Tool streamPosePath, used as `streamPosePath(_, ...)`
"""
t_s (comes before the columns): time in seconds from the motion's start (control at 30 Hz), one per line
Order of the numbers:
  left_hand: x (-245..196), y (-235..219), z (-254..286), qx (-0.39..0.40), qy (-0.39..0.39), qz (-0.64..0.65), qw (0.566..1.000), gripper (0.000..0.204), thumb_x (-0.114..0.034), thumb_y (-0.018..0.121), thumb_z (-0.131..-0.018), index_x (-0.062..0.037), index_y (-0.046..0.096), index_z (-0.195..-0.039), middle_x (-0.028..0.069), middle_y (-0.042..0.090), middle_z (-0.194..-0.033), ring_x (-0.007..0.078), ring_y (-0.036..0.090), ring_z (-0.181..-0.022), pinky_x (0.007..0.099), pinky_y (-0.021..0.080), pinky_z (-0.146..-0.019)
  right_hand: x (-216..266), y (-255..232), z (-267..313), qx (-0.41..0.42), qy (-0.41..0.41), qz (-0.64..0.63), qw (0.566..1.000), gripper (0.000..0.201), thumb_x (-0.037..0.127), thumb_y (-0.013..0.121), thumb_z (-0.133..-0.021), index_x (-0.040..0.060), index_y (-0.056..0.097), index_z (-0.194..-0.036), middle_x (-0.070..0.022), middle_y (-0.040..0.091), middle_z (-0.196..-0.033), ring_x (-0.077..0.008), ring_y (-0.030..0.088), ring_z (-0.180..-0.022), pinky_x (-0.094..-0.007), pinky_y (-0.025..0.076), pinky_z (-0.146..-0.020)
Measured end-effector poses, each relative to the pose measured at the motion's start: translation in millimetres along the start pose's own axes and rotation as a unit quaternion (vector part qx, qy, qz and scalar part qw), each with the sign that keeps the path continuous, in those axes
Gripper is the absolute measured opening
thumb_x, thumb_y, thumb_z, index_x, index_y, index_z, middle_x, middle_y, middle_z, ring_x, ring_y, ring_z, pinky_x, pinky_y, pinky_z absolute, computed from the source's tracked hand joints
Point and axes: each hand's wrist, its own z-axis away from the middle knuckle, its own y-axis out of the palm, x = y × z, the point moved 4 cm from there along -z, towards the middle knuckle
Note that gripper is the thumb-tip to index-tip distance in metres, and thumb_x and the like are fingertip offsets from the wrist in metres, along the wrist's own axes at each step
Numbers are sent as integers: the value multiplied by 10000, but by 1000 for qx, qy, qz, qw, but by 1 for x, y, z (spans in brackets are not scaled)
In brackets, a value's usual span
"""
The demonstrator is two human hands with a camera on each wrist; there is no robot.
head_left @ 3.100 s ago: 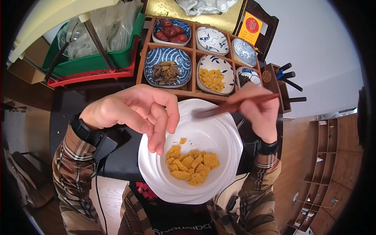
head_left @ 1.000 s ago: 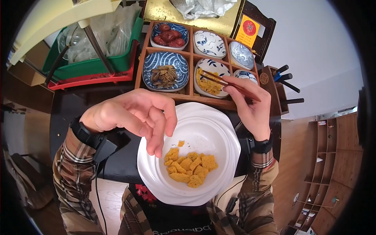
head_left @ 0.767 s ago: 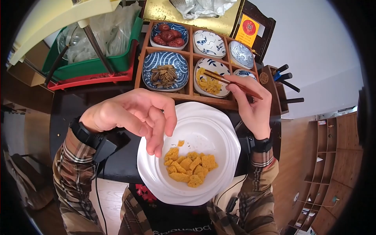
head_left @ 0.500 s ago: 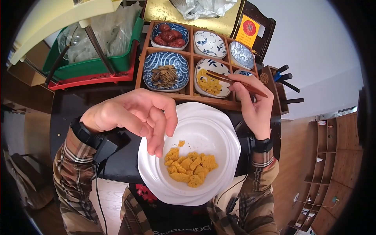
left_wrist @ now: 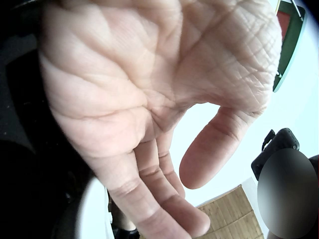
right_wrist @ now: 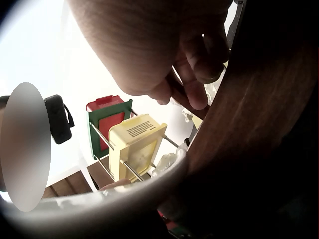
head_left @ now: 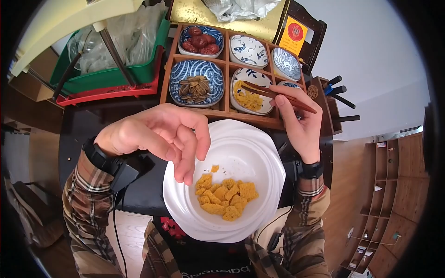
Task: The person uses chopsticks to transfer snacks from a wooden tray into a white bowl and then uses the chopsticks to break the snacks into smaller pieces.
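In the head view my right hand (head_left: 301, 121) holds dark red-brown chopsticks (head_left: 293, 101), their tips over yellow pieces (head_left: 249, 100) in a leaf-patterned bowl (head_left: 266, 82). The right wrist view shows the right hand's fingers (right_wrist: 195, 64) around a chopstick. Over the left rim of a large white bowl (head_left: 178, 211) hangs my left hand (head_left: 162, 134), fingers loosely bent and holding nothing; the left wrist view also shows this hand (left_wrist: 149, 99) with its palm bare. Orange-yellow chunks (head_left: 227, 197) lie in the white bowl, with one small piece apart.
A wooden divided tray (head_left: 227, 83) holds patterned bowls, including one of red dates (head_left: 199, 42) and one of brown seeds (head_left: 194, 89). To the left is a green bin (head_left: 104, 79) of plastic bags. Black-handled items (head_left: 340, 90) stand at the right, beside the tray.
My right hand has moved from over the white bowl to the yellow pieces' bowl; lately the chopsticks shifted slightly right. The left hand has barely moved.
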Motion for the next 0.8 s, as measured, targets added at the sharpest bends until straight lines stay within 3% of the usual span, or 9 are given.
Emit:
streamPosePath(0.47,0,0,0,-6,-2,1,1000,392,3,607,-666,120,565,-1037,219,711,-793,322,725,-796,357,575,-769,0,0,1,11,-34,16,999,165,47,695,-931,21,731,-1090,-55,725,-964,-76,656,-778,-204,502,-654)
streamPosePath(0.8,-2,1,1,-12,-7,-4,1000,399,10,592,-654,121,566,-1036,215,710,-790,319,723,-795,348,571,-763,-2,3,0,6,-31,18,999,168,44,688,-933,18,724,-1095,-59,721,-956,-74,641,-759,-206,510,-651)
